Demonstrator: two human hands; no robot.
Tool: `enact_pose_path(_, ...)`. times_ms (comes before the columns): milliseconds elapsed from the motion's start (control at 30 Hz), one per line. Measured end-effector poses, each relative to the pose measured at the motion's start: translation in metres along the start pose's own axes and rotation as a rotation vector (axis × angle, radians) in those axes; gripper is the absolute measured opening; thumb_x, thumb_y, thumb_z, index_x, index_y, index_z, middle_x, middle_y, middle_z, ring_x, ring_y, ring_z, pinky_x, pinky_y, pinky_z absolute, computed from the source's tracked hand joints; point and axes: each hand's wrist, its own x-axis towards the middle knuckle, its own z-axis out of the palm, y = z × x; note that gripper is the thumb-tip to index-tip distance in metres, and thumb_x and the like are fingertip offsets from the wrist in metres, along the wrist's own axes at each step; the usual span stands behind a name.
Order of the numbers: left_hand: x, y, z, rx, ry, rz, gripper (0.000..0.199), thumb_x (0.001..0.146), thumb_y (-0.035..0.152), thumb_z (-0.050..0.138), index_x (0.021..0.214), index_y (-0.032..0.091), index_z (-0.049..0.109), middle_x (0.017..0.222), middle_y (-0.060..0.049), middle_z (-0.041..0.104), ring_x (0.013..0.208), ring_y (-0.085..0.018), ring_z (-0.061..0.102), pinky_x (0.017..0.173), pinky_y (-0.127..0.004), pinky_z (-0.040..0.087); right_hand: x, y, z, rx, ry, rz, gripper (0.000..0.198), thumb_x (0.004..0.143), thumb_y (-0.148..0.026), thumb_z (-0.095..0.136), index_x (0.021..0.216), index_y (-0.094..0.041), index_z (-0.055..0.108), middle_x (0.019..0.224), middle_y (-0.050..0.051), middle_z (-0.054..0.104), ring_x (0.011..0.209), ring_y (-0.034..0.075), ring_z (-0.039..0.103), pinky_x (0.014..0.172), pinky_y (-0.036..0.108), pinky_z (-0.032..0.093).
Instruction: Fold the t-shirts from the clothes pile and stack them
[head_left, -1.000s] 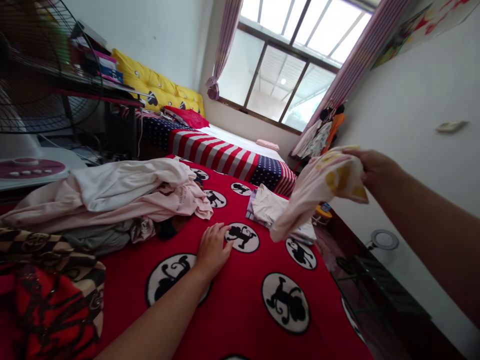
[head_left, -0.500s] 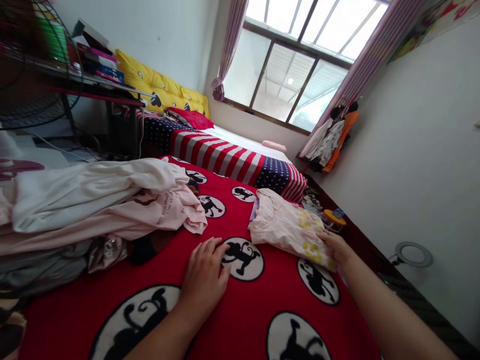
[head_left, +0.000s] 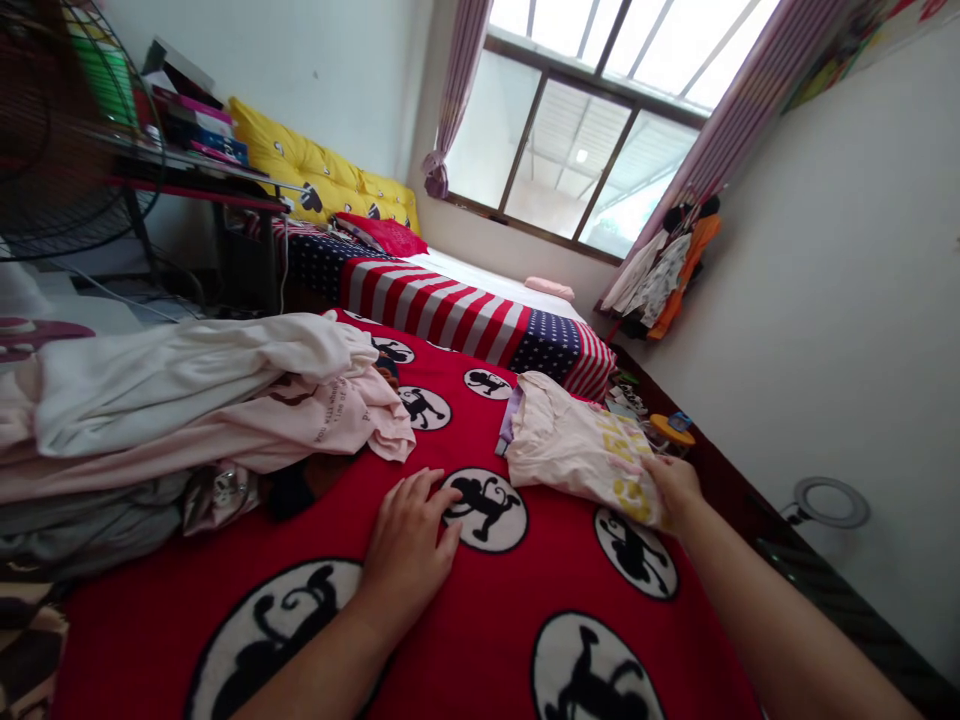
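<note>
My left hand [head_left: 412, 530] lies palm down on the red blanket [head_left: 480, 620], fingers spread, beside a round monkey print. It holds nothing. Farther right, my right hand [head_left: 675, 490] has its fingers closed on the near right edge of a folded cream shirt [head_left: 562, 440] with yellow print. My right thumb is hidden. Under the shirt's left side a strip of purple cloth [head_left: 510, 420] peeks out. Left of my hands lies a heap of clothes, with a white garment [head_left: 187, 370] over a pink shirt with lettering [head_left: 322, 420].
A grey garment [head_left: 90, 530] lies low in the heap. Beyond the blanket stands a second bed with a stars-and-stripes cover [head_left: 442, 310]. A fan [head_left: 60, 150] is at the far left. Past the right edge are an orange stool [head_left: 671, 430] and a ring light [head_left: 831, 502].
The cream shirt has shifted slightly, its left edge a little to the right, and more purple cloth shows. My right hand stays at its edge. My left hand has hardly moved.
</note>
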Motion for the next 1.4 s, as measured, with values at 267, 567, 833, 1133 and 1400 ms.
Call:
enact_pose_path(267,0.000,0.001,0.000,-0.012,0.004,-0.007,0.027,0.078,0.018,0.061,0.104,0.026,0.067,0.128,-0.004,0.057,0.126,-0.025,0.046,0.110,-0.046,0.031,0.029,-0.034,-0.004,-0.275,-0.077,-0.014,0.043,0.069,-0.019,0.061,0.111,-0.016,0.068,0.097,0.011,0.071,0.090,0.025,0.068,0.077,0.034,0.053)
enact_pose_path(567,0.000,0.003,-0.001,-0.022,0.004,-0.026,0.026,0.078,0.019,0.063,0.103,0.026,0.068,0.129,-0.005,0.057,0.127,-0.025,0.044,0.111,-0.045,0.030,-0.011,-0.094,0.050,-0.580,-0.251,-0.195,0.028,0.082,-0.032,0.054,0.102,-0.021,0.069,0.103,0.011,0.069,0.103,0.027,0.063,0.088,0.037,0.045)
enact_pose_path(833,-0.001,0.003,-0.003,-0.038,-0.005,-0.032,0.026,0.079,0.020,0.061,0.103,0.026,0.068,0.129,-0.004,0.056,0.126,-0.024,0.045,0.111,-0.044,0.029,-0.042,-0.149,0.128,-0.598,-0.379,-0.262,0.060,0.073,-0.055,0.061,0.114,-0.012,0.063,0.111,0.022,0.065,0.107,0.036,0.059,0.089,0.046,0.042)
enact_pose_path(1133,-0.001,0.003,-0.003,-0.048,0.007,-0.038,0.026,0.078,0.020,0.061,0.102,0.026,0.068,0.128,-0.004,0.057,0.126,-0.024,0.045,0.111,-0.044,0.029,-0.020,-0.111,0.112,-0.307,-0.147,-0.246,0.034,0.078,-0.027,0.041,0.081,-0.011,0.071,0.072,0.009,0.069,0.072,0.022,0.062,0.063,0.027,0.045)
enact_pose_path(1400,0.000,0.003,-0.002,-0.047,0.004,-0.038,0.025,0.078,0.020,0.062,0.102,0.026,0.068,0.128,-0.004,0.057,0.126,-0.024,0.044,0.110,-0.044,0.029,-0.007,-0.119,0.117,-0.134,-0.084,-0.292,0.038,0.086,-0.036,0.042,0.085,-0.011,0.070,0.070,0.007,0.066,0.072,0.020,0.060,0.065,0.028,0.048)
